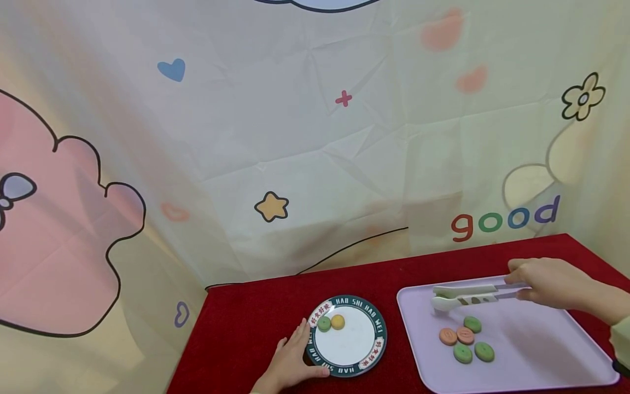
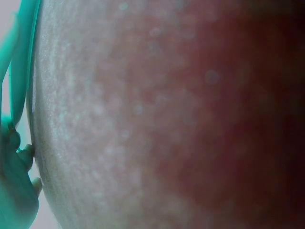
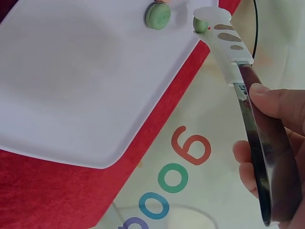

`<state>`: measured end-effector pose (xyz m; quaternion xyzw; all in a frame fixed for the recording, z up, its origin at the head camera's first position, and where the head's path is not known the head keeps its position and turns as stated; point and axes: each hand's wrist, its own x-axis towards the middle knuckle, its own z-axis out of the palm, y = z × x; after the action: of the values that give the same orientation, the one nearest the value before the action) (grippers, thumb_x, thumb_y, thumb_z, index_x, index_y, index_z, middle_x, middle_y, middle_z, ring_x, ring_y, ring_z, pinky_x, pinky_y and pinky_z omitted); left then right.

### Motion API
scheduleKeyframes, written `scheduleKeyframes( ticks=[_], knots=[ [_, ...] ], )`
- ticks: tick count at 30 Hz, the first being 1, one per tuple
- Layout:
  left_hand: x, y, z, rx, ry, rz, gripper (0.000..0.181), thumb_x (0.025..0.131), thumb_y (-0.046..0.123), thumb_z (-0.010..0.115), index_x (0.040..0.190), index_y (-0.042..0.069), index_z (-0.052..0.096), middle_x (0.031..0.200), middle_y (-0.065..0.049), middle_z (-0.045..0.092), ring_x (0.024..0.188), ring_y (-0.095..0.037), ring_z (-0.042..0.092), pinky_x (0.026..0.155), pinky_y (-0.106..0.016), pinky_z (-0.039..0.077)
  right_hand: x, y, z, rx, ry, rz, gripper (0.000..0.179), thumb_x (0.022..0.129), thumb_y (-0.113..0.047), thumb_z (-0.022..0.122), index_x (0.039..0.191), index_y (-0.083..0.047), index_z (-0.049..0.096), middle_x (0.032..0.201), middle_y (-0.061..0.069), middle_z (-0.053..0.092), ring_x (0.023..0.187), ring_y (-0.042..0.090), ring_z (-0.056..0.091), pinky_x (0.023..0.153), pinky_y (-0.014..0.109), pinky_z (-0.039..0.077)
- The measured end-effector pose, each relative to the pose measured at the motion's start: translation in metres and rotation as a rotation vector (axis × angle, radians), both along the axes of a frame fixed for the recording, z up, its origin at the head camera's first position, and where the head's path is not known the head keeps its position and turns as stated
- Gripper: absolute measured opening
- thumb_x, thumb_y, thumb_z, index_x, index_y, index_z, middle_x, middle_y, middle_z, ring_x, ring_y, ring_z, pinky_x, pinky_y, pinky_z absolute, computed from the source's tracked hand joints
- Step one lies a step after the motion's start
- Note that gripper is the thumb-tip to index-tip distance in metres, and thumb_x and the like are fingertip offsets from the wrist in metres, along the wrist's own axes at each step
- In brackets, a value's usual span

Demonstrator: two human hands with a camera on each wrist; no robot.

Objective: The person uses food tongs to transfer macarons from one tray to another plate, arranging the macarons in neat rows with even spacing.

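Observation:
My right hand (image 1: 553,282) grips a pair of tongs (image 3: 267,138) with metal arms and white tips, thumb on one arm and fingers on the other. Between the tips sits a green macaron (image 3: 201,25), over the far left part of the lilac tray (image 1: 541,350). Nearer on the tray lie several green macarons (image 1: 484,351) and two pink macarons (image 1: 448,336). My left hand (image 1: 291,358) rests at the left edge of a round plate (image 1: 351,342), fingers spread and thumb at the near rim. A green macaron (image 1: 324,324) and a yellow macaron (image 1: 337,322) lie side by side on it.
A red cloth (image 1: 256,312) covers the table under plate and tray. Behind it hangs a pale printed curtain (image 1: 315,164), close to the table's far edge. The left wrist view is mostly blurred, with a greenish hand (image 2: 16,195) at its left side.

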<state>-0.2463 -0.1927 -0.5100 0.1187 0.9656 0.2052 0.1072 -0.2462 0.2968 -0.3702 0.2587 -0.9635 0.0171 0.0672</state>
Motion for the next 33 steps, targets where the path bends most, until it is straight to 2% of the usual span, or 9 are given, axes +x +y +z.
scheduleKeyframes(
  ticks=[17,33],
  knots=[
    [-0.004,-0.002,-0.005,-0.015,0.005,0.008,0.113,0.057,0.075,0.057,0.141,0.008,0.021,0.147,-0.009,0.020,0.133,-0.028,0.022,0.099,-0.061,0.020,0.001,-0.014,0.006,-0.035,0.010,0.034,0.020,0.063,-0.021,0.077,0.082,-0.018,0.071,0.070,-0.015,0.046,0.062,-0.002,0.041,0.050,0.015,0.039],
    [-0.003,-0.002,-0.003,-0.010,0.005,0.012,0.113,0.057,0.075,0.057,0.141,0.009,0.021,0.147,-0.009,0.020,0.134,-0.027,0.021,0.099,-0.061,0.020,-0.002,-0.034,0.013,-0.057,0.060,0.129,0.021,0.063,-0.020,0.076,0.083,-0.017,0.071,0.071,-0.014,0.048,0.062,-0.001,0.043,0.050,0.015,0.040]
  ],
)
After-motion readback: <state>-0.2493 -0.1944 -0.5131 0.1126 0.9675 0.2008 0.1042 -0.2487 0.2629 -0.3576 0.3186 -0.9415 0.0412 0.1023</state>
